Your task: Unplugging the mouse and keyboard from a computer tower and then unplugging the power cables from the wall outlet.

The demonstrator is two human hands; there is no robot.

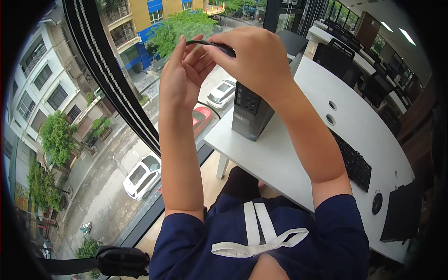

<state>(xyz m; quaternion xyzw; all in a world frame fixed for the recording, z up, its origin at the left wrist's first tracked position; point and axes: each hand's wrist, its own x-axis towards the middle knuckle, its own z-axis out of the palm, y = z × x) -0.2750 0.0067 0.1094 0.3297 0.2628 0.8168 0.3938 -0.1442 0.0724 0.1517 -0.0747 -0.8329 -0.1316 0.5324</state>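
My right hand pinches a black plug-like piece of a black cable between thumb and fingers. From it the cable arches left to my left hand, where it passes between the thumb and the curled fingers. A thin black strand shows beside my left wrist; whether it is the same cable is hidden. Both hands are raised in front of the window, near a black Dell computer tower standing upright on the white desk. My right forearm covers part of the tower and desk.
On the desk's right side lie a black keyboard, a mouse and a dark monitor. Left is a window with a black frame and a beaded chain. A black bag sits at lower left. Office chairs stand beyond.
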